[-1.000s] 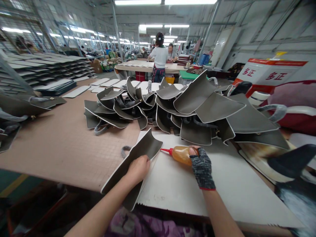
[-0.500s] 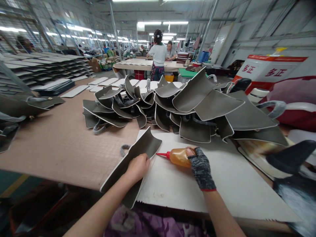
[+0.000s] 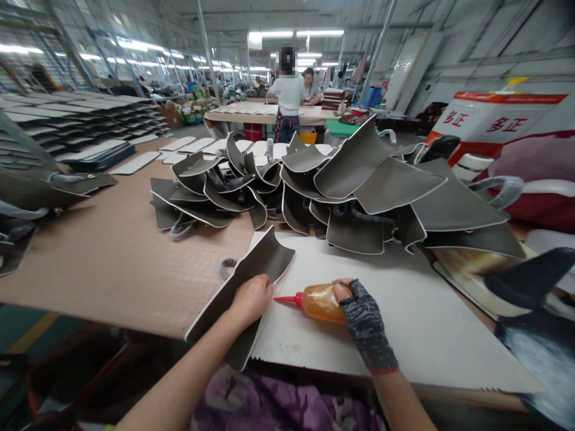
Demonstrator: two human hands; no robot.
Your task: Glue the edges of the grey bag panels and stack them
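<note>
My left hand [image 3: 250, 297] grips a grey leather panel [image 3: 265, 259] with a pale edge, holding it tilted up over the white board [image 3: 417, 323]. My right hand [image 3: 359, 314], in a dark fingerless glove, is closed round an amber glue bottle [image 3: 318, 301]. Its red nozzle [image 3: 285, 299] points left, close to the panel's lower edge beside my left hand.
A heap of grey bag panels [image 3: 359, 191] with handles fills the table behind the board. More panels [image 3: 45, 188] lie at the far left. Red and white boxes [image 3: 503, 126] stand at the right. Two people [image 3: 290, 99] work at a distant table. Brown tabletop [image 3: 112, 251] stretches left.
The glue bottle and my right hand have slid left and nearer to me, along the panel's edge. My left hand keeps its hold on the panel.
</note>
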